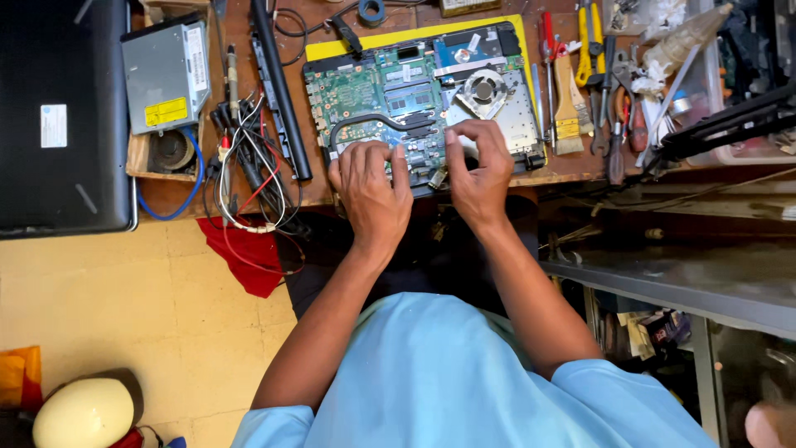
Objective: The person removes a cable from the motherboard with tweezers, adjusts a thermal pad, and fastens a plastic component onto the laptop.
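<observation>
An opened laptop base with a green circuit board [390,87], a round fan [483,87] and a black curved heat pipe lies on a yellow mat [332,48] on the wooden bench. My left hand [371,187] rests on the board's near left edge, fingers bent down onto it. My right hand [478,170] presses on the near right part, fingertips by a white patch. A small metal piece [437,177] sits between the two hands. Whether either hand grips anything is hidden.
A black laptop lid [62,116] lies far left, beside a silver optical drive [166,75] and a long black strip [280,91]. Tangled cables and probes [245,166] lie left of the board. A brush [567,104], pliers and screwdrivers [601,75] lie right. A red cloth [249,257] hangs below.
</observation>
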